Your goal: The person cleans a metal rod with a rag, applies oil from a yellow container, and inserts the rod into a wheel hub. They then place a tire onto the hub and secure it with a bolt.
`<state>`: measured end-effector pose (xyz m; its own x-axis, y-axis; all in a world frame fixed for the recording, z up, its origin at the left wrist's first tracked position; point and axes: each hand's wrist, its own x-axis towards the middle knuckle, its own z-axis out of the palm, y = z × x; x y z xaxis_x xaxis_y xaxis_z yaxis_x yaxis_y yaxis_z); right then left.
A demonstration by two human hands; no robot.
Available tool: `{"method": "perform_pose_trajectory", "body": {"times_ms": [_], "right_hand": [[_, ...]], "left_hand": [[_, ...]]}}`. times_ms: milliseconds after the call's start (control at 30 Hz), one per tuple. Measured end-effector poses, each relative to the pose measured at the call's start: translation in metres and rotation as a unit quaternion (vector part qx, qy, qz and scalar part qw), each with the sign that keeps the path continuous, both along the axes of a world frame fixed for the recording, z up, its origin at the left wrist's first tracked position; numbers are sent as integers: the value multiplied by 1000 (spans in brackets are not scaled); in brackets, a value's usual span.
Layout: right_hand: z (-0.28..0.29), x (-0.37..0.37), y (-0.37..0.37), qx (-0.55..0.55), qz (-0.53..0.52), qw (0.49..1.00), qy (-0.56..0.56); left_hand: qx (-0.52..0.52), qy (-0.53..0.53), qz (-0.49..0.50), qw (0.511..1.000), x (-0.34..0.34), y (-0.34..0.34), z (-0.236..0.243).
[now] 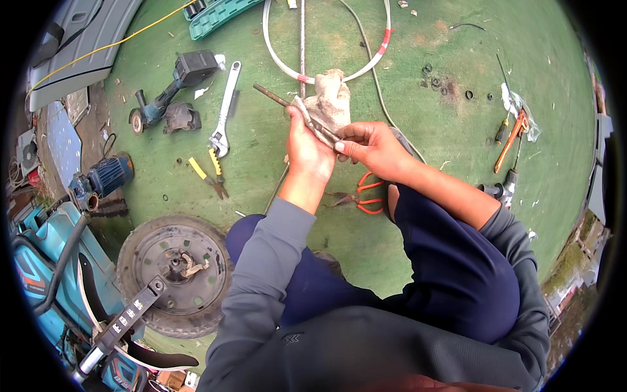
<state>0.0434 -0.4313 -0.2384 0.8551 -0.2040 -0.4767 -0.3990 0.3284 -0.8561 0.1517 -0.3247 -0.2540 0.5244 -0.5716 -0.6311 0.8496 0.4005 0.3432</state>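
1. Your left hand is palm up, closed around a dark rod; thumb lies along the metal. Its fingers are mostly hidden, so can't tell their exact grip.
2. Your right hand is narrow: thumb and fingertips pinch the rod's lower end.
3. Rod is tilted, in front of you above the green floor. Upper end sticks out free, up and left of your left thumb.
4. Crumpled off-white cloth sits right against the rod, beyond your hands. Can't tell if your left fingers grip it too.
5. Beyond the cloth: a pale tube loop with red bands, and a long thin bar running away from you.
6. Left side, on the floor: adjustable wrench, yellow-handled pliers, angle grinder.
7. Orange-handled pliers lie near your right knee, below the right hand.
8. Wheel lies flat by your left knee.
9. Far right, well apart from your hands: screwdriver and orange hacksaw, side by side.
10. Small dark rings are scattered up right.
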Motion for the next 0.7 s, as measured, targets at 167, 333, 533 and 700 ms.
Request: {"method": "perform_pose_trajectory", "body": {"times_ms": [167,333,533,700], "right_hand": [[13,9,10,-227,57,972,25],[22,-5,13,-185,44,981,45],[40,-50,-4,137,52,985,93],[43,-40,-4,95,25,995,25]], "left_hand": [[106,-17,77,991,12,-16,-7],[118,-19,103,987,57,-6,1],[119,-66,160,978,136,52,-8],[-79,-13,184,980,127,86,-27]]}}
